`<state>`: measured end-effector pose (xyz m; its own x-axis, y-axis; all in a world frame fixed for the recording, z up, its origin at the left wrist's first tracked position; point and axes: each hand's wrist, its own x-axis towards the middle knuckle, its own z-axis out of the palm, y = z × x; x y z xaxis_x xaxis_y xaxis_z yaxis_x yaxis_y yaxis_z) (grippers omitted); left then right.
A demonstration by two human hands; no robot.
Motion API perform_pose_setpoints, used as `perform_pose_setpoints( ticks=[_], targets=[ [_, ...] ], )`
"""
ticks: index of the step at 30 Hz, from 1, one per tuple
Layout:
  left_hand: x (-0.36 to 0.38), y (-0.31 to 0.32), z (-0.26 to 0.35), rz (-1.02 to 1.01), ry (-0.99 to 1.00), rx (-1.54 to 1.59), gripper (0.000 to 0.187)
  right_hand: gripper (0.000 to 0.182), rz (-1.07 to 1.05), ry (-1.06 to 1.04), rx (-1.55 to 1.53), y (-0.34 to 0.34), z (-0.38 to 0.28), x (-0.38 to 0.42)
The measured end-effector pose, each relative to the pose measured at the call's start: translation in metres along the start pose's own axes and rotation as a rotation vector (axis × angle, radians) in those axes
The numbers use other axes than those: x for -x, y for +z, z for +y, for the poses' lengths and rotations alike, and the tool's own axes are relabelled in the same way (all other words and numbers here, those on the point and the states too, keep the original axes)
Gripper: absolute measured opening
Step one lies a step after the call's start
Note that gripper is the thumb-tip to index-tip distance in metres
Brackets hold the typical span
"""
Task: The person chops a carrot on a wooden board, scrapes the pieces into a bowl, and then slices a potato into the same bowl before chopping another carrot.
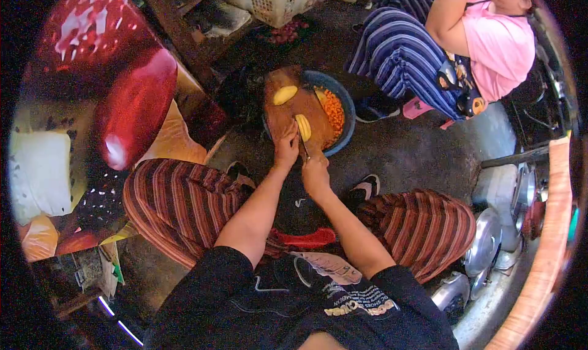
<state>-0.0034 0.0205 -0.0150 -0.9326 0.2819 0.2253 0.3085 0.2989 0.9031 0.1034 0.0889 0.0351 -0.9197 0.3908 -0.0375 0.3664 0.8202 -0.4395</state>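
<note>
A wooden cutting board (283,112) rests across a blue basin (348,102), which holds small orange diced pieces, apparently carrot (332,112). Near the board's far end lies a peeled yellow potato (285,94). Closer to me is a sliced potato (303,127), its slices still side by side. The fingers of my left hand (286,146) are closed against its near left side. My right hand (315,171) is wrapped round the handle of a knife (304,148), its narrow blade pointing at the sliced potato. The handle is mostly hidden by my fingers.
Another person in a pink shirt (499,50) sits at the upper right. A white plastic basket (275,4) stands at the back, with reddish bulbs (285,31) on the floor below it. Metal pots and lids (484,240) line the right side. A printed sheet (138,105) covers the left.
</note>
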Motion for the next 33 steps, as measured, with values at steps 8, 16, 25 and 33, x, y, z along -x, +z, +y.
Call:
perform_pose_setpoints(
  ticks=[8, 16, 25, 33],
  targets=[
    [0.002, 0.002, -0.006, 0.015, 0.052, -0.010, 0.039, 0.033, -0.103, 0.112, -0.144, -0.017, 0.000, -0.006],
    [-0.012, -0.005, 0.016, 0.040, -0.087, -0.055, 0.028, 0.033, -0.045, 0.195, -0.360, -0.047, -0.012, -0.003],
    [-0.022, 0.028, 0.055, 0.197, -0.146, -0.667, 0.062, 0.031, -0.049, 0.230, -0.177, -0.071, 0.020, -0.020],
    [-0.032, 0.036, 0.007, -0.160, -0.021, -0.532, 0.066, 0.030, -0.085, 0.231, -0.087, -0.057, 0.052, -0.027]
  ],
)
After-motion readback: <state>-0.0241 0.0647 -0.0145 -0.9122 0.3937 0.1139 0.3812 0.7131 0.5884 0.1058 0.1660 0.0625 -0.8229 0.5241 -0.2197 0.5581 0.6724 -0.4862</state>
